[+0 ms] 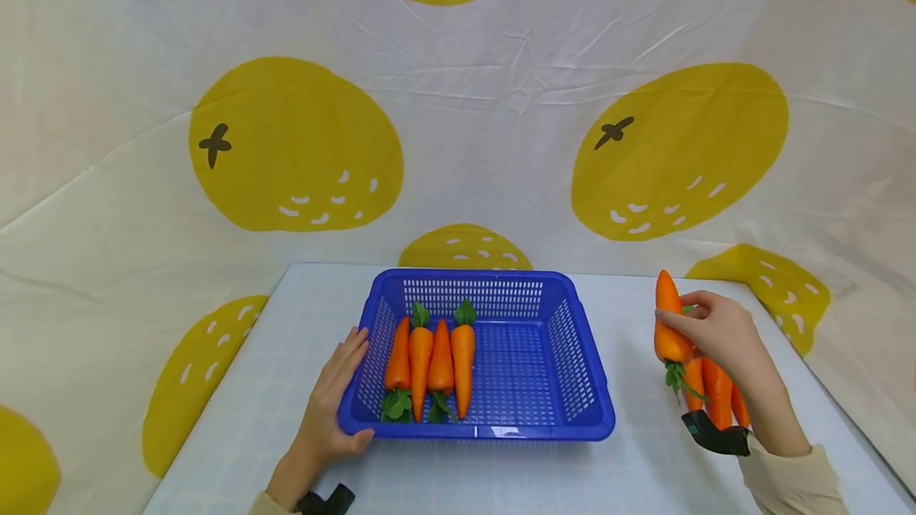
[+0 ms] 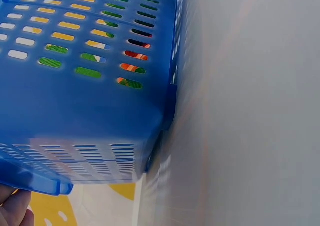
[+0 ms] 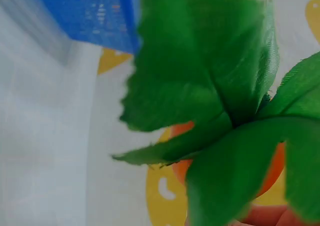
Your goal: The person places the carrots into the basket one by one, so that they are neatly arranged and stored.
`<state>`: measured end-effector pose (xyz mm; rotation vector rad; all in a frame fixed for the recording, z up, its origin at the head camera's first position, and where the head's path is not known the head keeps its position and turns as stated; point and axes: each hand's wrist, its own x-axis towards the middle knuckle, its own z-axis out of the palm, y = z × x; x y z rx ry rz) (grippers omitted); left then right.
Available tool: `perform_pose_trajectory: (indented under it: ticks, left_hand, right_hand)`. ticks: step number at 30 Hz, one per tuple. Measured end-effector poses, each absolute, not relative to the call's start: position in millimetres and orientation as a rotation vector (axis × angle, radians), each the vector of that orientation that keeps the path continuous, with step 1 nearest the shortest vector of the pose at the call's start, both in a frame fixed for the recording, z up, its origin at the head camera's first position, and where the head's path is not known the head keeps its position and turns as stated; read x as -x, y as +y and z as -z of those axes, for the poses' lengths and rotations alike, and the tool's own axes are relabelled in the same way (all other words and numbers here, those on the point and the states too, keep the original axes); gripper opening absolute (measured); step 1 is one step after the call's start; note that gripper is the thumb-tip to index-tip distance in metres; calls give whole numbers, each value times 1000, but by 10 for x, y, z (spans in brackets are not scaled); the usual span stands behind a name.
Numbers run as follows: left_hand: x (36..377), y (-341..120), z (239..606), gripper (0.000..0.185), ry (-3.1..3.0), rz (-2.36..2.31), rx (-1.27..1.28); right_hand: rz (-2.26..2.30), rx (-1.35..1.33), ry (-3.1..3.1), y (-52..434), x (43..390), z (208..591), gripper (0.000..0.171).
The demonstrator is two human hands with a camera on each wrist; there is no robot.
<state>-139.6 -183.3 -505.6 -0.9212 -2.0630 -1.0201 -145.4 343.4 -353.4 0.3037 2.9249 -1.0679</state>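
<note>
My left hand (image 1: 331, 397) rests at the left side of a blue plastic basket (image 1: 501, 431), fingers straight along the rim and thumb near the front corner. Inside the basket's left half, several orange carrots (image 1: 441, 364) lie side by side, their leafy tops pointing alternately forward and back. Off to the right, my right hand (image 1: 726, 340) pinches another carrot (image 1: 669, 340) between thumb and fingers, tip up and leaves down. Its green leaves (image 3: 200, 61) fill much of the right wrist view. Loose carrots (image 1: 718, 394) show below that hand, partly hidden by the wrist.
Both the basket and the loose carrots are on a pale checked table (image 1: 322, 292). A white cloth (image 1: 487, 141) printed with large yellow fruit hangs behind it. Black straps (image 1: 716, 435) circle both wrists. The basket's slotted wall (image 2: 90, 101) dominates the left wrist view.
</note>
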Motion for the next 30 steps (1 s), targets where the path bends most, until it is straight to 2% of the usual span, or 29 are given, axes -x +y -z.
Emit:
perform_pose_trajectory:
  ticks: [13,30]
  left_hand:
    - [1364,-1835,5045,99,-2108,1022,902]
    - [1357,-1834,5050,99,-2124,1030,891]
  right_hand:
    - [1175,-116,2887,2831,1645,3367,71]
    - [1443,114,2669,2065,1999,3540,62]
